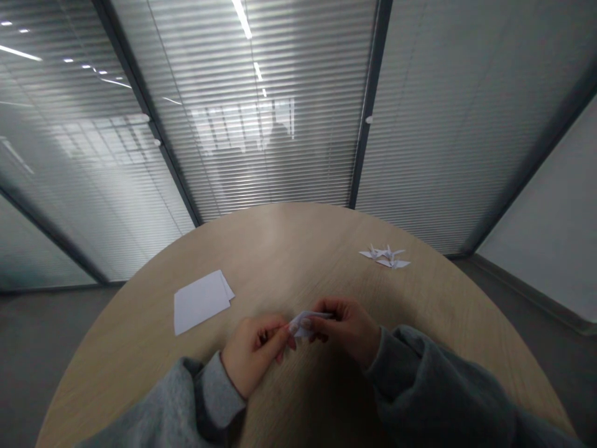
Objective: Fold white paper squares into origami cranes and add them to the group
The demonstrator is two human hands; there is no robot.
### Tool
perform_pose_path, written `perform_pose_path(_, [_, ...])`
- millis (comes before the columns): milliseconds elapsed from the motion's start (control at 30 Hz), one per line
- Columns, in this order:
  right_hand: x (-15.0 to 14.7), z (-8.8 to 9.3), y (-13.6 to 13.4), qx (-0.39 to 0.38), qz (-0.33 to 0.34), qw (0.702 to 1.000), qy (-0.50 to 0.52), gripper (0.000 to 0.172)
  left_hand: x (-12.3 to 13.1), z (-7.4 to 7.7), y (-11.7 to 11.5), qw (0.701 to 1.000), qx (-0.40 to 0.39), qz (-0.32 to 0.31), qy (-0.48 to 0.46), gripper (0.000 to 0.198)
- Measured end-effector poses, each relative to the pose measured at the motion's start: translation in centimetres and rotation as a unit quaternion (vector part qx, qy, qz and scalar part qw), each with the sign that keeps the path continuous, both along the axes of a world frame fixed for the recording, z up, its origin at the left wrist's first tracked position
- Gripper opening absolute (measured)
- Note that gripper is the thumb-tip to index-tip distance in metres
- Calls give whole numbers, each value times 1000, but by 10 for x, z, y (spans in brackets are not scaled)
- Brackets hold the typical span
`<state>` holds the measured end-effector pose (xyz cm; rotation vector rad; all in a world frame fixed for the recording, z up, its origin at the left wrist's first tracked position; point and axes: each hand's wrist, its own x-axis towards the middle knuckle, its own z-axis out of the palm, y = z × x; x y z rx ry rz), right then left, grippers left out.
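A small piece of folded white paper (pixel 303 325) is held between my two hands, just above the near part of the table. My left hand (pixel 255 348) pinches its left end between thumb and fingers. From the right, my right hand (pixel 346 326) grips the other side, with the thumb on top. The fingers cover much of the paper, so its full shape is hidden. Farther off to the right lie several folded white paper cranes (pixel 386 256), grouped close together. To the left rests a stack of white paper sheets (pixel 201 302), one sheet sticking out at its right side.
The round wooden table (pixel 280 249) has its curved far edge close to a glass wall with blinds (pixel 280 168). A white wall panel (pixel 555 218) stands at the right. Grey floor (pixel 28 361) shows on both sides of the table.
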<state>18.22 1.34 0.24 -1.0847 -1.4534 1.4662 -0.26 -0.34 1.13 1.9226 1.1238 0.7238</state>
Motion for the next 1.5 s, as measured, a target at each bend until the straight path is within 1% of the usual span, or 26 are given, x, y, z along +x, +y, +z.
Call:
perform_pose_path(200, [1,-1,3,-18,-24,1000,-2,45,-2,-1,4,1000,17,10,-2,45])
perform_pose_path(367, [1,-1,4,-23,-26,999,-2,44,-4,0,3,998,47,11,49,45])
perform_pose_path(533, [1,-3,3,-26,-26,999,2,46,-4,4,1,994,73,-8,82,40])
perform_pose_path(667, [0,-4,3,-23,-31,999,-4,46,-3,2,1,994,66,-10,89,42])
perform_pose_path(833, [-1,-1,2,-22,-26,999,-11,46,-2,-1,3,997,40,4,71,43])
perform_pose_path(967, [-2,1,1,-16,-20,1000,-18,44,-2,0,2,996,54,-8,65,42])
perform_pose_path(1133, [-2,2,1,-7,-6,1000,-22,44,-1,4,1,995,76,-38,60,41])
perform_pose_path(1300, [-2,1,0,-18,5,999,-37,44,0,3,0,990,95,-66,79,43])
perform_pose_path(1400, [-2,0,-1,-15,0,999,-31,40,0,2,1,988,98,-73,93,42])
perform_pose_path(1500, [-2,-2,0,-12,-18,1000,-18,35,0,1,1,988,94,-68,99,40])
